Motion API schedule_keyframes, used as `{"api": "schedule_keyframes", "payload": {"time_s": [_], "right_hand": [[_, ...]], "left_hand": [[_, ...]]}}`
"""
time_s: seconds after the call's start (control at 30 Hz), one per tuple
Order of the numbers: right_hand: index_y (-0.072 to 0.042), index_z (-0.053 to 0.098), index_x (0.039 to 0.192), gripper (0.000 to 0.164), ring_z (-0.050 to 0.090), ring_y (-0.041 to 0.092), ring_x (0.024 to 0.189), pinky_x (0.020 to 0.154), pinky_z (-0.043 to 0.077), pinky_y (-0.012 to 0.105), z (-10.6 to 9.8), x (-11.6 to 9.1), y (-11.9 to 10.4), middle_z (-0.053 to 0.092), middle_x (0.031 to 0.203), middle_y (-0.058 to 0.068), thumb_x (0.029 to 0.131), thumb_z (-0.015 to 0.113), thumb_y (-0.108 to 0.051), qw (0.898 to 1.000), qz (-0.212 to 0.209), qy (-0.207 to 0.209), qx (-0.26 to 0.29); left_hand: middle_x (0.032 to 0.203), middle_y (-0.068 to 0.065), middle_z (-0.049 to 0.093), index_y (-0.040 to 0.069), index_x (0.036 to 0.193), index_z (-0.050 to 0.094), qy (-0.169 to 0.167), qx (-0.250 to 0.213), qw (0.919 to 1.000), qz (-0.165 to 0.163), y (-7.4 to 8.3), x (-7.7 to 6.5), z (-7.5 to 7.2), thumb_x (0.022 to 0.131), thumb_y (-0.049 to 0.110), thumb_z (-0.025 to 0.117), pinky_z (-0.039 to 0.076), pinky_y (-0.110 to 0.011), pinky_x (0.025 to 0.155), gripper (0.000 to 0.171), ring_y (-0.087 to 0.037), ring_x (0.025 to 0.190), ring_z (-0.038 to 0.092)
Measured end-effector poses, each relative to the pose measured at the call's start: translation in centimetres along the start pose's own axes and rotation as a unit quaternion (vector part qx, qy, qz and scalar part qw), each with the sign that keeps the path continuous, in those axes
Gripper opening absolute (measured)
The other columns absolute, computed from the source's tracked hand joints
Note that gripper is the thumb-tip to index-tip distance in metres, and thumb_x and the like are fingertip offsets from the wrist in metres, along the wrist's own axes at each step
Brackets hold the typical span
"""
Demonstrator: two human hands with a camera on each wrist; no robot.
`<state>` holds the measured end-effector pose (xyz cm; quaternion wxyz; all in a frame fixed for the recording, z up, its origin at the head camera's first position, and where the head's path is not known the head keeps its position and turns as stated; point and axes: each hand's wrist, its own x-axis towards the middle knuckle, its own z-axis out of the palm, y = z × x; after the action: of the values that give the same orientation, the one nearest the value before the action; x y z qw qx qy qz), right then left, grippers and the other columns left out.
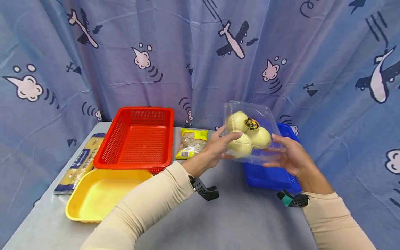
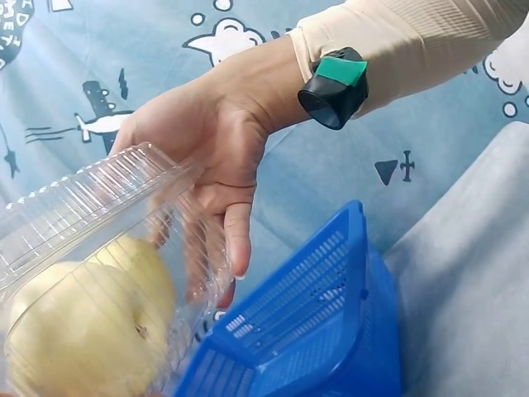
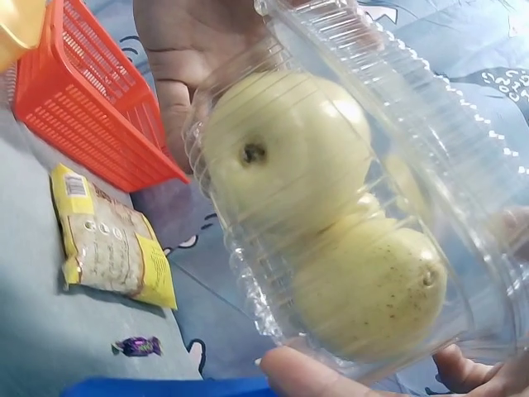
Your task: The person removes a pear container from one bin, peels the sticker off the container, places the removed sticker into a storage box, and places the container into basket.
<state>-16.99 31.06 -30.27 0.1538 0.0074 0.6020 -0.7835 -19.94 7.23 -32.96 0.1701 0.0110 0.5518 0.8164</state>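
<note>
Above the table, a clear plastic clamshell box holds three pale yellow pears; a dark label sits on the box. My left hand grips its left side, thumb over the top. At the opposite side, my right hand grips the box with thumb above and fingers below. A blue basket stands under the box, partly hidden by it and the right hand. In the left wrist view, the right hand reaches around the box. The right wrist view shows the pears through the ribbed plastic wall.
On the left are a red basket, a yellow tray and a long blue-and-yellow packet. A yellow-ended clear bag lies beyond the left forearm. A small purple wrapped sweet rests on the table. A patterned curtain hangs behind.
</note>
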Motion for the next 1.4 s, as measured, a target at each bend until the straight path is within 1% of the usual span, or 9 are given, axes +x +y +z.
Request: {"api": "schedule_keyframes", "payload": {"time_s": [0.1, 0.27, 0.4, 0.6, 0.87, 1.07, 1.17, 1.23, 1.4], "right_hand": [[-0.009, 0.058, 0.100, 0.017, 0.068, 0.035, 0.089, 0.072, 0.051, 0.059, 0.4, -0.1, 0.4, 0.066, 0.100, 0.009, 0.100, 0.053, -0.025, 1.000, -0.004, 0.006, -0.007], [-0.005, 0.040, 0.106, 0.028, 0.068, 0.031, 0.090, 0.072, 0.052, 0.057, 1.3, -0.3, 1.0, 0.061, 0.103, 0.008, 0.100, 0.054, -0.027, 0.999, -0.010, 0.019, -0.035], [-0.003, 0.033, 0.106, 0.032, 0.068, 0.034, 0.090, 0.071, 0.053, 0.056, 2.0, -0.4, 1.5, 0.062, 0.101, 0.009, 0.100, 0.055, -0.027, 0.998, -0.017, 0.017, -0.050], [-0.004, 0.032, 0.107, 0.032, 0.067, 0.036, 0.089, 0.072, 0.053, 0.055, 2.6, -0.6, 2.2, 0.063, 0.099, 0.010, 0.100, 0.054, -0.027, 0.998, -0.022, 0.012, -0.063], [-0.006, 0.037, 0.104, 0.025, 0.068, 0.033, 0.086, 0.071, 0.053, 0.054, 3.3, -0.9, 3.4, 0.062, 0.099, 0.009, 0.100, 0.053, -0.025, 0.997, -0.032, 0.011, -0.067], [-0.006, 0.038, 0.103, 0.024, 0.068, 0.033, 0.086, 0.071, 0.054, 0.053, 3.9, -1.2, 4.5, 0.060, 0.100, 0.011, 0.099, 0.053, -0.023, 0.996, -0.035, 0.022, -0.081], [-0.005, 0.036, 0.105, 0.025, 0.068, 0.033, 0.087, 0.071, 0.054, 0.053, 4.1, -1.2, 5.0, 0.058, 0.103, 0.013, 0.099, 0.053, -0.023, 0.995, -0.030, 0.030, -0.092], [-0.005, 0.035, 0.106, 0.026, 0.068, 0.033, 0.087, 0.071, 0.054, 0.052, 4.3, -1.3, 5.4, 0.055, 0.105, 0.015, 0.099, 0.052, -0.023, 0.994, -0.027, 0.034, -0.100], [-0.004, 0.034, 0.110, 0.030, 0.067, 0.035, 0.089, 0.071, 0.054, 0.051, 4.8, -1.5, 6.3, 0.052, 0.107, 0.019, 0.099, 0.053, -0.024, 0.992, -0.026, 0.046, -0.113]], "left_hand": [[0.151, -0.016, 0.031, 0.022, 0.153, 0.029, 0.000, -0.004, 1.0000, -0.003, 0.0, -0.4, -0.5, 0.079, 0.028, 0.079, 0.054, -0.050, 0.074, 0.089, -0.036, 0.120, 0.048], [0.151, -0.016, 0.029, 0.021, 0.154, 0.026, -0.006, -0.005, 1.0000, -0.005, 0.2, -1.2, -1.4, 0.081, 0.026, 0.077, 0.055, -0.049, 0.074, 0.090, -0.039, 0.123, 0.046], [0.150, -0.016, 0.031, 0.021, 0.154, 0.027, -0.008, -0.010, 0.9999, -0.005, 0.3, -2.0, -2.3, 0.081, 0.023, 0.077, 0.055, -0.049, 0.074, 0.088, -0.036, 0.122, 0.047], [0.150, -0.016, 0.031, 0.023, 0.153, 0.030, -0.005, -0.007, 1.0000, -0.005, 0.2, -2.7, -3.1, 0.082, 0.022, 0.076, 0.053, -0.049, 0.080, 0.085, -0.031, 0.120, 0.050], [0.142, -0.020, 0.038, 0.020, 0.153, 0.028, -0.023, -0.013, 0.9996, 0.005, -0.3, -3.5, -4.2, 0.084, 0.021, 0.072, 0.050, -0.050, 0.085, 0.082, -0.032, 0.116, 0.053], [0.148, -0.020, 0.026, 0.020, 0.154, 0.028, -0.015, 0.008, 0.9999, -0.001, -0.8, -4.4, -5.3, 0.084, 0.022, 0.072, 0.041, -0.057, 0.094, 0.082, -0.033, 0.129, 0.038], [0.148, -0.020, 0.025, 0.021, 0.153, 0.028, -0.017, 0.014, 0.9997, -0.003, -1.0, -4.8, -5.7, 0.084, 0.022, 0.072, 0.038, -0.059, 0.096, 0.082, -0.034, 0.132, 0.033], [0.147, -0.020, 0.028, 0.020, 0.153, 0.029, -0.020, 0.017, 0.9996, -0.001, -1.2, -5.0, -6.0, 0.084, 0.022, 0.071, 0.040, -0.058, 0.094, 0.081, -0.033, 0.131, 0.034], [0.138, -0.020, 0.038, 0.021, 0.152, 0.032, -0.024, 0.009, 0.9997, 0.003, -1.7, -5.6, -6.6, 0.085, 0.017, 0.070, 0.049, -0.051, 0.086, 0.077, -0.033, 0.120, 0.047]]}}
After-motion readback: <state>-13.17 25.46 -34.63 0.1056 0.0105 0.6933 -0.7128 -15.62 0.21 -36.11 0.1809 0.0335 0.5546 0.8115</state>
